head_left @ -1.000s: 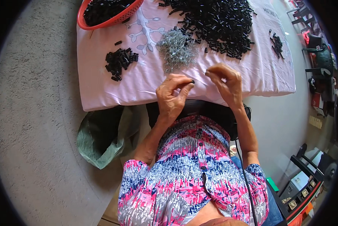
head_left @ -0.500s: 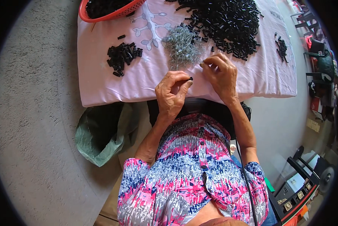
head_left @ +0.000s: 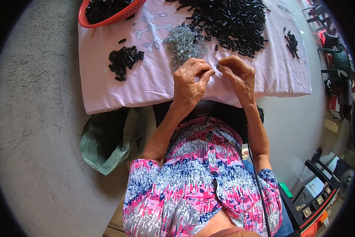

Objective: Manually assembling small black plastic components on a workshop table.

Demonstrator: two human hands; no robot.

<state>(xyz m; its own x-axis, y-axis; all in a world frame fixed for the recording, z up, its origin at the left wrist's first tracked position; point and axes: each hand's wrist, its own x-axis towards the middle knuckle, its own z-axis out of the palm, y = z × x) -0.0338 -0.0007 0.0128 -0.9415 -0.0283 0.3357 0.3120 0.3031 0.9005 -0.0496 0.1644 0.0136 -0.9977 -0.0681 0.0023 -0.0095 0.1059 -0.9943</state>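
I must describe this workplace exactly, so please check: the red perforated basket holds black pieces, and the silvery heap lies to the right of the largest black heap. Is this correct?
One side is wrong: the head view shows the silvery heap lying to the left of the largest black heap. The red perforated basket does hold black pieces.

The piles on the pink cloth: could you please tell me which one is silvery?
The silvery pile just beyond the left hand; the other piles are black.
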